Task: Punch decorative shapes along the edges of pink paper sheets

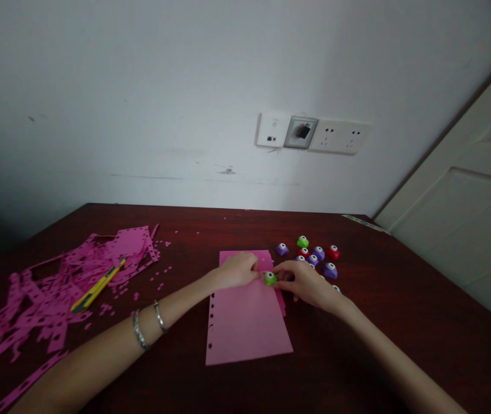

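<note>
A pink paper sheet (245, 322) lies on the dark wooden table (401, 299), with small shapes punched along its left edge. My left hand (237, 270) rests curled on the sheet's upper part and holds it down. My right hand (303, 282) pinches a small green craft punch (270, 278) at the sheet's right edge. The two hands nearly touch at the punch.
Several small punches, purple (330, 270), red (333, 252) and green (302, 241), sit behind my right hand. A pile of punched pink paper strips (56, 287) and a yellow utility knife (96, 286) lie at the left. Wall sockets (314, 133) and a door (470, 213) are beyond the table.
</note>
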